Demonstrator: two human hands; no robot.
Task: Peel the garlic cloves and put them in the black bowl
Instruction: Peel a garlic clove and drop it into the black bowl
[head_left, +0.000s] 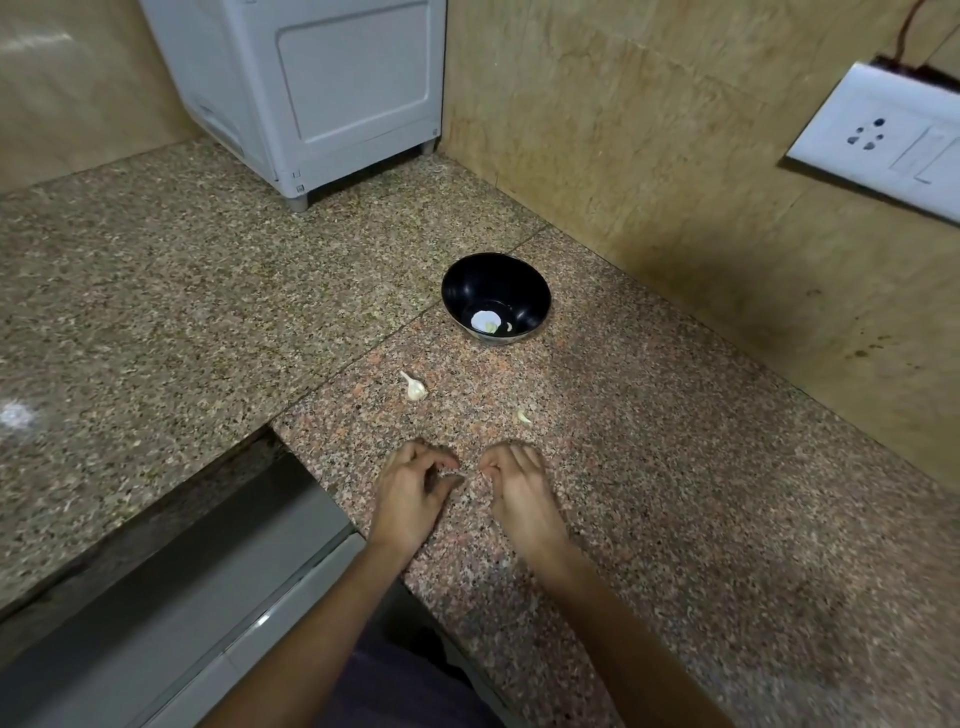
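A black bowl (496, 283) stands on the granite counter (649, 467) near the wall, with a few pale peeled garlic pieces (493, 326) at its bottom. An unpeeled garlic clove (415, 387) lies on the counter in front of the bowl. To its right lies a small pale scrap (522, 416). Nearer me, my left hand (413, 491) and my right hand (514, 486) hover close together over the counter with fingers curled. A thin pale bit, seemingly garlic skin, shows between their fingertips; what each hand pinches is mostly hidden.
A grey-white appliance (332, 88) stands at the back in the corner. A tiled wall with a white socket plate (883, 140) runs along the right. The counter's edge drops off at the lower left, above a grey drawer front (171, 587).
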